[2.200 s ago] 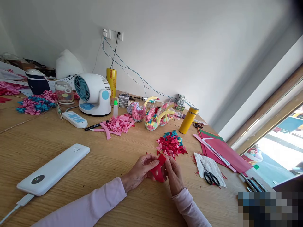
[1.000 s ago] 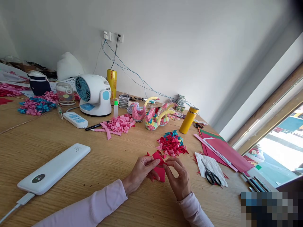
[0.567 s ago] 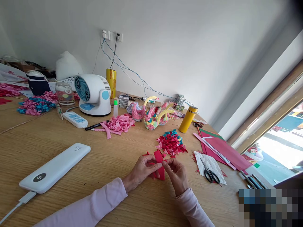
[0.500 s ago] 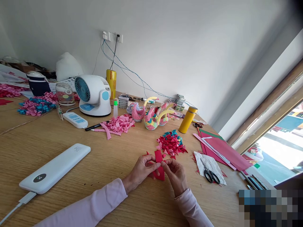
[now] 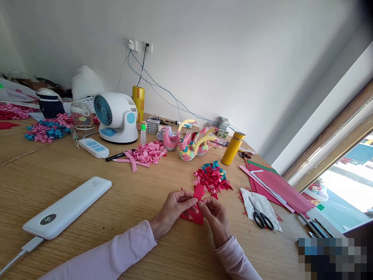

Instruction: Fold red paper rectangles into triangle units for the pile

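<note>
- Wooden bench [image 5: 87, 171] carries everything within arm's reach.
- Folded-piece pile [image 5: 212, 177] sits just beyond the hands.
- Left hand [image 5: 174, 208] and right hand [image 5: 216, 217] pinch the red paper [image 5: 196, 210] low over the bench, fingers closed on it, steadying the crease.

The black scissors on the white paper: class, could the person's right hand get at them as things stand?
Probably yes. The scissors lie uncovered just right of the right hand, with bare table between, though that hand first must release the red paper.
</note>
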`<action>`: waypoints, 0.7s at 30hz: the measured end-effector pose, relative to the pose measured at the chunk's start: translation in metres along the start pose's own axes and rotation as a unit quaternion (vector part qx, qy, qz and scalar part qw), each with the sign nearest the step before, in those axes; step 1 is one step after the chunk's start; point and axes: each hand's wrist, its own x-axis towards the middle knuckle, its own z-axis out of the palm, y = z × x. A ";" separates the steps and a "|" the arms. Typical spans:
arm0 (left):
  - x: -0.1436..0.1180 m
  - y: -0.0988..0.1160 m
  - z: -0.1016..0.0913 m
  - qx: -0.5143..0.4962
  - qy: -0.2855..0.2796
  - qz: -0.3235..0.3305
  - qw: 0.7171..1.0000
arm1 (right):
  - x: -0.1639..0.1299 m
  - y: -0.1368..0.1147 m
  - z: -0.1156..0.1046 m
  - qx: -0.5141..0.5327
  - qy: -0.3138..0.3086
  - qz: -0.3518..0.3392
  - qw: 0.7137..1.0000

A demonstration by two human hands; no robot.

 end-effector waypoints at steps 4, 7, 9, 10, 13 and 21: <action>0.001 -0.001 0.000 -0.021 0.010 -0.017 1.000 | 0.000 -0.001 0.001 0.009 0.001 0.003 1.000; 0.001 -0.002 -0.001 -0.031 0.012 -0.028 0.999 | 0.001 0.001 0.001 0.017 0.001 0.011 1.000; 0.001 -0.003 -0.001 -0.035 0.009 -0.028 0.999 | 0.001 0.004 0.001 0.017 -0.007 0.018 1.000; 0.002 -0.003 -0.001 -0.036 0.005 -0.026 0.999 | 0.001 0.005 0.000 0.016 -0.014 0.019 1.000; 0.001 -0.003 -0.001 -0.032 -0.006 -0.012 0.999 | 0.001 0.005 0.000 0.018 -0.040 0.006 0.999; -0.001 -0.001 0.000 0.048 -0.067 -0.005 0.997 | 0.002 -0.008 -0.003 0.031 -0.005 -0.025 0.999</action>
